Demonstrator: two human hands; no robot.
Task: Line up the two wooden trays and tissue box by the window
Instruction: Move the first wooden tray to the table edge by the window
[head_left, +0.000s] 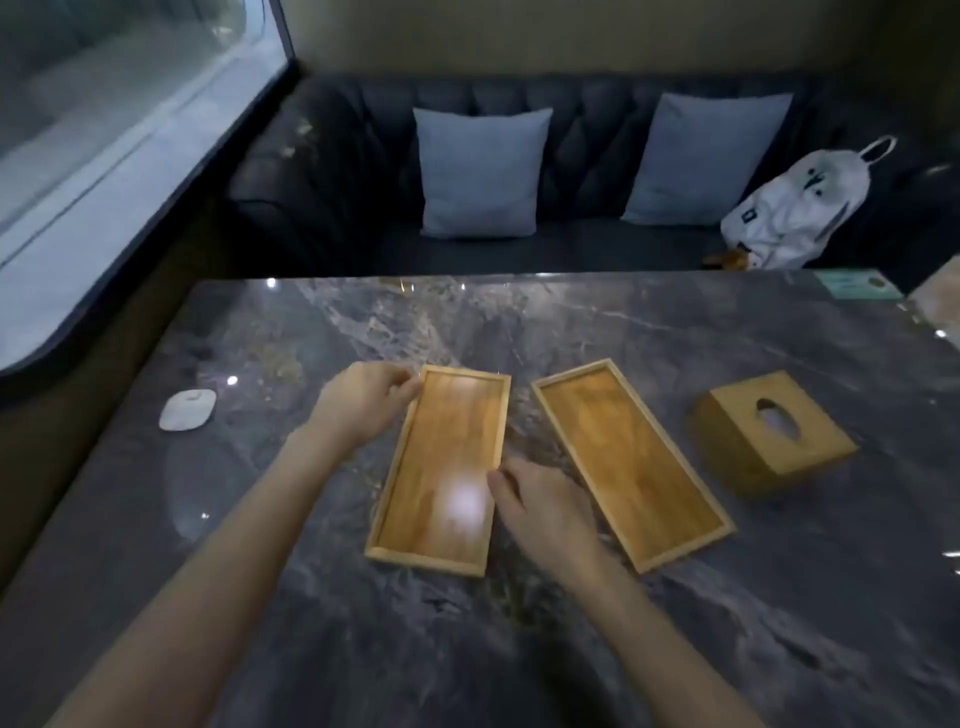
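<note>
Two flat wooden trays lie side by side on a dark marble table. My left hand grips the far left corner of the left tray. My right hand pinches that tray's right rim near its front end. The right tray lies angled, untouched, just beyond my right hand. A wooden tissue box with an oval slot on top stands to the right of both trays. The window runs along the left side of the table.
A small white oval object sits near the table's left edge. Behind the table is a dark sofa with two pale cushions and a white bag. A green card and a pale object lie at the far right corner.
</note>
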